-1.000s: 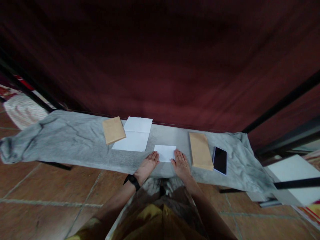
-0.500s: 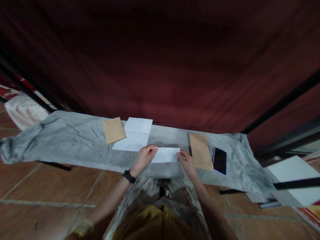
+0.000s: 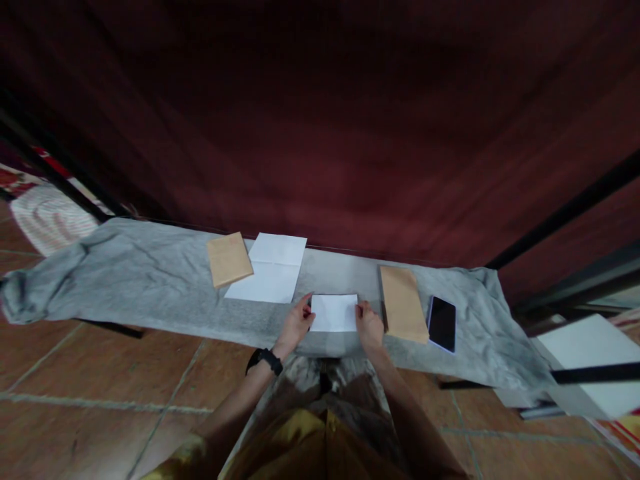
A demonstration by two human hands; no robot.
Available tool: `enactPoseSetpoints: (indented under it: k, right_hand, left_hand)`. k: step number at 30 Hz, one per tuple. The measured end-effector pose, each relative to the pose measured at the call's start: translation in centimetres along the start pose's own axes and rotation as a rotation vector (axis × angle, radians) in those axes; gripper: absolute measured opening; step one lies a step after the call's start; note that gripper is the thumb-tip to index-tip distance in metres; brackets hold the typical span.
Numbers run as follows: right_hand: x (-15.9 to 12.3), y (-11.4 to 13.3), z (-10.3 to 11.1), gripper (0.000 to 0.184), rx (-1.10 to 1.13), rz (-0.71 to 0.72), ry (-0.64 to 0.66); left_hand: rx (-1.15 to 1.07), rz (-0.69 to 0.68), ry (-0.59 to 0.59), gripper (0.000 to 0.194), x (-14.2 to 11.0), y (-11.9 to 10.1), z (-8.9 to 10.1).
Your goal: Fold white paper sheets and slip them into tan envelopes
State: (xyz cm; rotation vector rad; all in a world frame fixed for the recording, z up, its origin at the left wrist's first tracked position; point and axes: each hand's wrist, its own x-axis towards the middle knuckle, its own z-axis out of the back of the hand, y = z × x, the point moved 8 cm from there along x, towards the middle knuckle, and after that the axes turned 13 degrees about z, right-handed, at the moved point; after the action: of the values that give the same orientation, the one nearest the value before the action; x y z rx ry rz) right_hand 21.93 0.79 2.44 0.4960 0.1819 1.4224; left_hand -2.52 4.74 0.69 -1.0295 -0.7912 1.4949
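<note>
A small folded sheet of white paper point(image 3: 334, 313) is held level between my hands, just above or on the grey cloth. My left hand point(image 3: 297, 324) pinches its left edge, thumb and fingers closed. At the opposite edge, my right hand point(image 3: 370, 326) grips the paper with curled fingers. Up and to the left lies a larger white sheet point(image 3: 275, 272) with a crease across it. A stack of brown envelopes point(image 3: 229, 259) overlaps that sheet's left side. Longer brown envelopes point(image 3: 404, 303) lie right of my right hand.
A phone point(image 3: 443, 324) with a dark screen lies beyond the right-hand envelopes. The grey cloth point(image 3: 150, 280) covers a long narrow surface, bunched at both ends. Behind it hangs a dark red curtain point(image 3: 330, 173). Black bars point(image 3: 565, 213) slant at the sides, and a white box point(image 3: 595, 353) stands at right.
Both hands went from lying flat by the paper's sides to pinching its edges. The folded paper was lifted and turned between them, while the envelopes, large sheet and phone stayed in place.
</note>
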Motion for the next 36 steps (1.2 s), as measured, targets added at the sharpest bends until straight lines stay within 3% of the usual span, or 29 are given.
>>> enactPoseSetpoints:
  k: [7, 11, 15, 19, 23, 30, 36]
  right_hand:
    - [0.2, 0.8, -0.8, 0.026, -0.174, 0.044, 0.063]
    - [0.2, 1.6, -0.8, 0.034, -0.211, 0.090, 0.044]
    - [0.1, 5.0, -1.8, 0.041, -0.110, 0.325, -0.029]
    - [-0.5, 7.2, -3.9, 0.049, -0.021, 0.500, 0.030]
    - [-1.0, 6.4, -5.0, 0.051, -0.097, 0.516, 0.109]
    - [-1.4, 4.2, -4.3, 0.055, -0.165, 0.502, 0.022]
    - [-1.7, 2.7, -3.6, 0.056, -0.219, 0.459, -0.010]
  left_hand:
    - [0.209, -0.096, -0.087, 0.051, -1.2, -1.6, -0.6]
    - [0.599, -0.281, -0.150, 0.047, -2.8, -3.2, -2.5]
    - [0.860, -0.377, -0.139, 0.052, -3.5, -3.4, -5.7]
    - [0.987, -0.348, -0.098, 0.060, -3.4, -2.6, -7.6]
    - [0.942, -0.350, -0.077, 0.059, -3.3, -2.5, -7.1]
    - [0.786, -0.338, -0.111, 0.059, -3.1, -2.4, -4.6]
    - [0.783, -0.312, -0.138, 0.061, -3.2, -2.0, -3.4]
